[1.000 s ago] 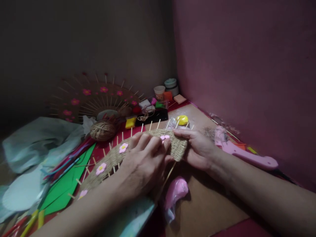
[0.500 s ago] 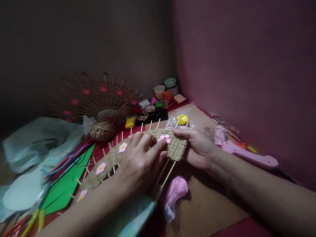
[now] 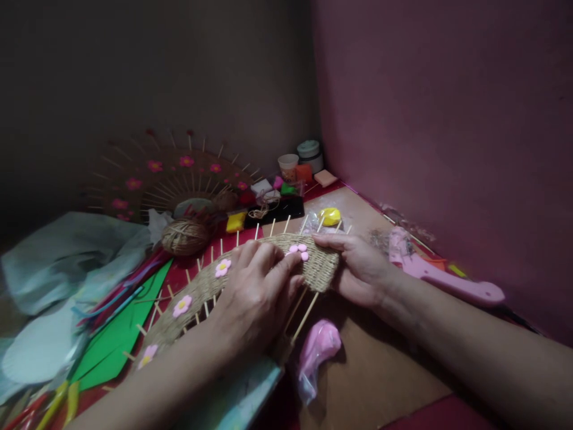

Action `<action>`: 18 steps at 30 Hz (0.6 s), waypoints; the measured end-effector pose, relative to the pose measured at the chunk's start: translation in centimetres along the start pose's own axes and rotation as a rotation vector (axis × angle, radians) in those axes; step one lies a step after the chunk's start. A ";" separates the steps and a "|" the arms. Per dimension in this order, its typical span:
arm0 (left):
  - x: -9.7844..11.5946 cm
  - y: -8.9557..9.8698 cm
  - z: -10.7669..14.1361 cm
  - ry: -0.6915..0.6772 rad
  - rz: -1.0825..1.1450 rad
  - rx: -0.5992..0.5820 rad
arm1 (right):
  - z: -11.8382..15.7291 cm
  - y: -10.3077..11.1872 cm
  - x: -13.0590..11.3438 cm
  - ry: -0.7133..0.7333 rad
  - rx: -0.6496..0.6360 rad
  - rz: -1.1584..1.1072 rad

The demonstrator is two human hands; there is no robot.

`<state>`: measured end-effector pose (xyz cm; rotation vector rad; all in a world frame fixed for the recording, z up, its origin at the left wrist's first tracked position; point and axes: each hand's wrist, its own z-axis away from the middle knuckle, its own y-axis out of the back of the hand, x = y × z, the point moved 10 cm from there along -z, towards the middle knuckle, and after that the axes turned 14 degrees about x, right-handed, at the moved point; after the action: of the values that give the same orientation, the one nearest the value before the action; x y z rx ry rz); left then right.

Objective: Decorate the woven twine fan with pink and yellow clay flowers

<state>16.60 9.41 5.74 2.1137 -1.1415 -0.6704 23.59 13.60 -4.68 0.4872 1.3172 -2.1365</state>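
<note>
My right hand (image 3: 358,266) grips the right end of a curved fan (image 3: 323,269) woven of twine over thin sticks, thumb on top and fingers beneath. Pink clay flowers with yellow centres, such as one flower (image 3: 222,267), dot the weave. Near the right end lies a pink clay flower (image 3: 299,249) with no yellow centre showing. On its lower petals rest the closed fingertips of my left hand (image 3: 257,286), which hide part of it. Below the fan, a bag of pink clay (image 3: 320,355) sits on a brown board (image 3: 380,370).
A larger flowered fan (image 3: 168,179) leans at the back left. Around it are a twine ball (image 3: 184,235), a yellow clay packet (image 3: 236,222), a paper cup (image 3: 288,166) and a lidded jar (image 3: 310,156). Green sheet (image 3: 116,334) lies left; a pink-handled tool (image 3: 447,278) lies right.
The view has shifted very slightly, so the things at the left sit a little further left. Both hands and the fan hold almost the same place.
</note>
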 end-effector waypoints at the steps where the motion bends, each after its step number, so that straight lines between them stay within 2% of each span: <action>1: -0.1 0.1 0.0 0.007 0.002 0.008 | 0.0 0.0 0.0 0.001 -0.001 0.000; 6: 0.4 0.6 0.2 -0.009 -0.002 0.016 | -0.1 -0.1 0.0 0.003 -0.001 0.007; 12: 1.2 -0.5 0.4 -0.080 -0.083 -0.075 | -0.2 0.0 0.2 -0.010 0.003 0.012; 18: 1.8 -1.0 0.3 -0.115 -0.083 -0.113 | 0.0 0.0 0.2 -0.020 0.011 -0.002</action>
<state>17.84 8.17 4.52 2.0581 -1.0548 -0.8839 23.41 13.56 -4.78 0.4671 1.2964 -2.1458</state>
